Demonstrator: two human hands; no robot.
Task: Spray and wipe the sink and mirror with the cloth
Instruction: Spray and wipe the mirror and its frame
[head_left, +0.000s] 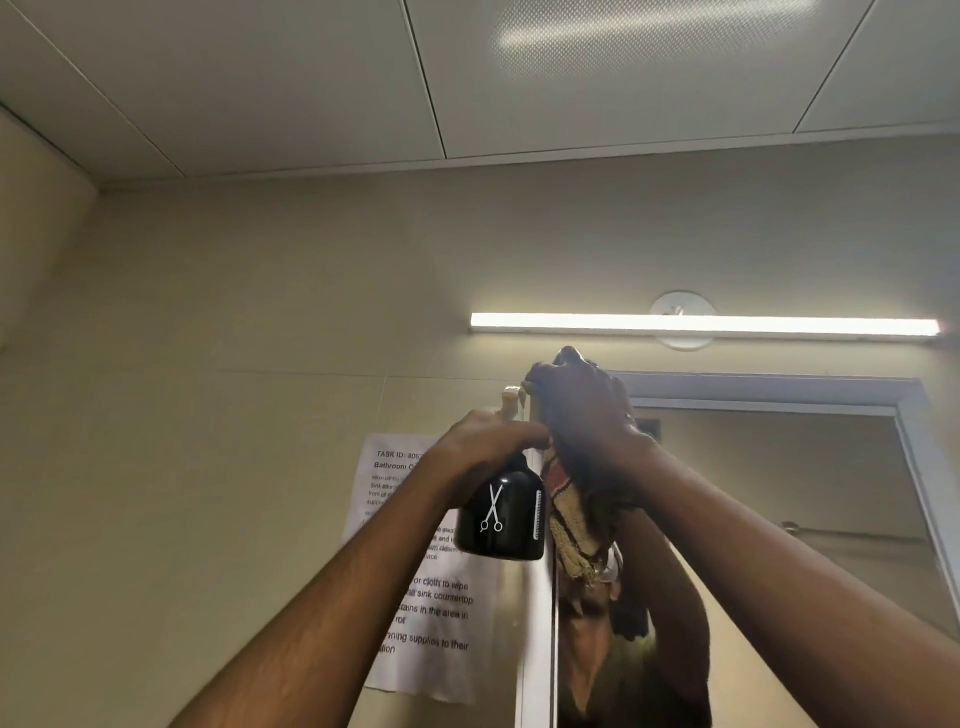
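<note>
My left hand (485, 441) grips the neck of a black spray bottle (504, 519) with a white scissors mark, held up beside the mirror's left edge. My right hand (576, 405) holds a striped cloth (566, 525) bunched against the top left corner of the mirror (779, 519). The cloth hangs down below the hand against the glass. The mirror has a pale frame (779, 387) and reflects my raised arms. The sink is out of view.
A lit strip light (701, 325) runs along the wall above the mirror. A printed paper sheet (415, 613) is stuck on the wall left of the mirror. Ceiling panels fill the top of the view.
</note>
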